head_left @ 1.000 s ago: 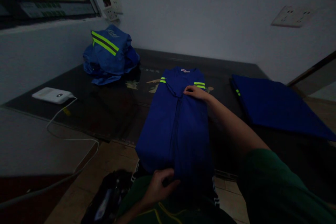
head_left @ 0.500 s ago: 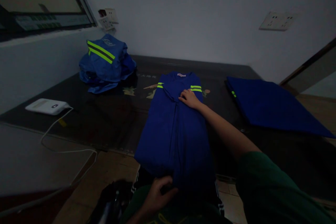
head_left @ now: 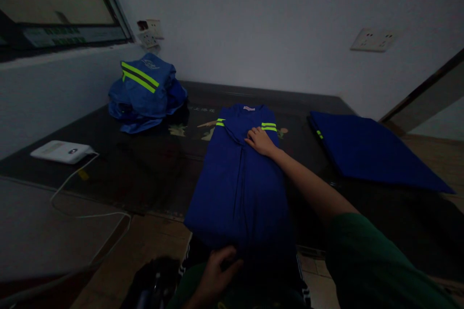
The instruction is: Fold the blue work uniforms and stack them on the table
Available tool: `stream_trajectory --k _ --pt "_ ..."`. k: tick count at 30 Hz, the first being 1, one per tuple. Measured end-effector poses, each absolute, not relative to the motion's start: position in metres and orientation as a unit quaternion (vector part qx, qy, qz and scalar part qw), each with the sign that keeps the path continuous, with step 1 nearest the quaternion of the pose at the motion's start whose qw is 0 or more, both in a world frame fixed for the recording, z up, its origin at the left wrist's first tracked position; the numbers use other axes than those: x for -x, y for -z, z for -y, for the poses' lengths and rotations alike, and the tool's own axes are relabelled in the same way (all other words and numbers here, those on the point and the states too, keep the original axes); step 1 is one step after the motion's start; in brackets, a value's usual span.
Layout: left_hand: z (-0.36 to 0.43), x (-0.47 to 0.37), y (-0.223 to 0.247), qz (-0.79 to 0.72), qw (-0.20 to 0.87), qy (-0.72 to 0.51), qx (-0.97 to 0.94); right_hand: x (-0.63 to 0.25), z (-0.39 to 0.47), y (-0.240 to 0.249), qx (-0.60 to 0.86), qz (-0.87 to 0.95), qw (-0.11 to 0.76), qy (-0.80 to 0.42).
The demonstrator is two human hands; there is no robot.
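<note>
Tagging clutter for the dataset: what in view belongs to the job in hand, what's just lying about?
Job:
- blue garment, under the right hand; left hand by its near edge
- table
- perhaps crumpled blue clothing and flat blue cloth, both untouched

Lying about, apparently:
- white device

Dark table point(head_left: 145, 169) against pale wall point(head_left: 253, 29)
</note>
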State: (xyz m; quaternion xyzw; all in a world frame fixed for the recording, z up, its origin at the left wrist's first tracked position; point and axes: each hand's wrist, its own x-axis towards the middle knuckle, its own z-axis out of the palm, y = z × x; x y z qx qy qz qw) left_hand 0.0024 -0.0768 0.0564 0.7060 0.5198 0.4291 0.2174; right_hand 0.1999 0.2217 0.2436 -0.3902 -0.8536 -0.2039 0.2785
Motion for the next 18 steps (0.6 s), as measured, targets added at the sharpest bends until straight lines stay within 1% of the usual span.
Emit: stream_trajectory --k 2,4,6,8,10,11,15,18 --pt "0.077 0.000 -0.055 -0.498 0.173 -0.422 -0.737 -0.201 -0.216 -0.246 0.384 0.850 0.298 0.201" --pt "0.082 0.009 -0.060 -0.443 0.120 -0.422 -0.782 -0.203 -0.207 -0.248 0.374 0.843 0.341 0.183" --pt "0.091 0.023 -0.073 -0.380 0.045 -0.431 -0.817 -0.208 -0.195 -0.248 0.363 0.831 0.394 0.151" --pt "0.099 0.036 -0.095 -0.326 -0.028 -0.435 -0.839 -0.213 -0.182 -0.247 0.359 0.823 0.423 0.119" --pt "0.102 0.039 -0.123 -0.291 -0.077 -0.413 -0.860 -0.216 -0.172 -0.243 0.367 0.828 0.412 0.099" --pt "0.099 0.036 -0.138 -0.276 -0.085 -0.387 -0.876 -0.216 -0.169 -0.241 0.374 0.834 0.396 0.092" --pt "0.070 -0.003 -0.190 -0.248 -0.040 -0.232 -0.940 -0.210 -0.172 -0.232 0.399 0.853 0.330 0.065" --pt "0.046 -0.028 -0.203 -0.240 -0.014 -0.145 -0.960 -0.203 -0.179 -0.226 0.404 0.863 0.298 0.049"
